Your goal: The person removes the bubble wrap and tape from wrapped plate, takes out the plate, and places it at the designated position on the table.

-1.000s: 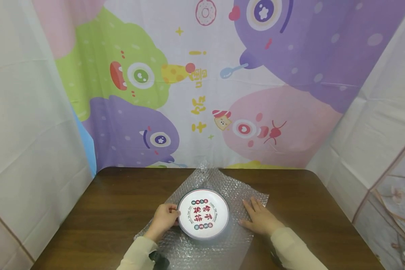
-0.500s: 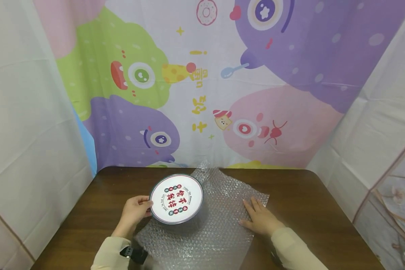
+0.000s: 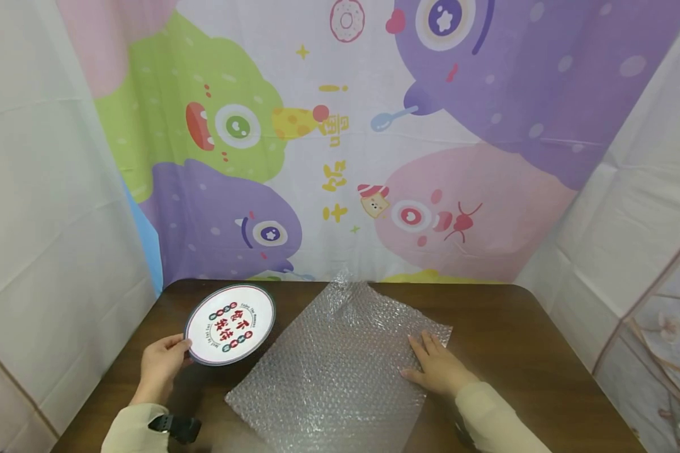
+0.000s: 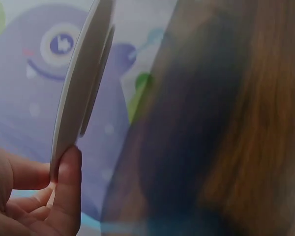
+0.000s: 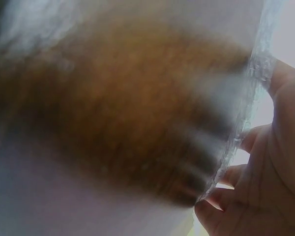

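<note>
My left hand pinches the near-left rim of a round white plate with red and green printed lettering and a dark edge. In the left wrist view the plate is seen edge-on, thumb on one face and fingers on the other, held above the table. A sheet of bubble wrap lies spread on the table. On its right edge rests my right hand, fingers spread out flat. From the right wrist, the fingertips of the right hand touch the bubble wrap's edge.
The brown wooden table ends in rounded far corners. Behind it hangs a curtain with cartoon monsters, and pale sheets stand along both sides. A black strap circles the left wrist.
The left hand has lifted the plate off the middle of the bubble wrap and carried it left, past the wrap's edge. The right hand has stayed where it was.
</note>
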Demonstrator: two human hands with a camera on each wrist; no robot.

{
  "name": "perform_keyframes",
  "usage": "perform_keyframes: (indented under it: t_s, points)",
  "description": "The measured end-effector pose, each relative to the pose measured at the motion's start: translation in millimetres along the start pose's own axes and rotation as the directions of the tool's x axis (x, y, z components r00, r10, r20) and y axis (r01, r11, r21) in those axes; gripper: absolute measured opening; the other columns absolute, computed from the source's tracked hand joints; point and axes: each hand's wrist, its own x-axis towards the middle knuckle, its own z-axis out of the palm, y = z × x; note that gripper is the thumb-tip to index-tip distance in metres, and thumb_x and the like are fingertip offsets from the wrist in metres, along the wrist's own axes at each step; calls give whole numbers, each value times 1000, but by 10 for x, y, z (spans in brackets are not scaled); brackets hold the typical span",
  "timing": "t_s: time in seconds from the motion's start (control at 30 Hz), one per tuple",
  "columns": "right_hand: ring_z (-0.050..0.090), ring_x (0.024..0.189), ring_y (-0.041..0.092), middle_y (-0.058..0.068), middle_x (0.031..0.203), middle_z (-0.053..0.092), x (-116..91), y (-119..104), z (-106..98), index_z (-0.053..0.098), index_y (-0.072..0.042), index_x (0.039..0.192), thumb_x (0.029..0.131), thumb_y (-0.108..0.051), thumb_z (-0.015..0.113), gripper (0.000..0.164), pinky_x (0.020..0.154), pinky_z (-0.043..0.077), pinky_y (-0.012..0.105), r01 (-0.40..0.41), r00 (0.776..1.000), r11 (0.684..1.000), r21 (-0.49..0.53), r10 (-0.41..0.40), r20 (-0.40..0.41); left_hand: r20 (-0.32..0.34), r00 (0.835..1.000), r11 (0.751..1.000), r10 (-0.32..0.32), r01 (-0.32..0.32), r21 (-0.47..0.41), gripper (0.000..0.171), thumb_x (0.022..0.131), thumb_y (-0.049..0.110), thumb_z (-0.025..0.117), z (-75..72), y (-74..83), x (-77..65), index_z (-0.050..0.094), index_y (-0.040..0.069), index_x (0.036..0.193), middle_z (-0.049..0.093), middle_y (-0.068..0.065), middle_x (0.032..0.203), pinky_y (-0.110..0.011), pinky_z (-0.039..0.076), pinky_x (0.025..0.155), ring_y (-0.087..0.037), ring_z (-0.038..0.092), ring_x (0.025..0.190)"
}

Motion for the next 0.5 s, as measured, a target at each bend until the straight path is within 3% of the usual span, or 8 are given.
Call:
perform_keyframes:
  t_s: [0.2, 0.5]
  points:
    - [15, 145, 51, 32, 158, 14, -1, -3, -10, 27, -2, 153, 93, -55, 53, 85, 118, 18, 61, -3, 1000, 1000, -5, 4, 8, -96, 993, 997, -71, 69, -28, 48, 96, 8, 49, -155, -155, 115, 43, -20, 134, 52, -33, 124, -26, 58, 65, -4, 60, 69]
    - [15, 145, 51, 32, 158, 14, -4, -1, -8, 26, -2, 153, 93, -54, 54, 84, 118, 18, 61, -3, 1000, 1000, 6, 3, 10, -112, 977, 984, -179, 175, -44, 47, 94, 3, 47, -277, -307, 161, 40, -24, 132, 45, -39, 129, -26, 57, 61, -8, 59, 65]
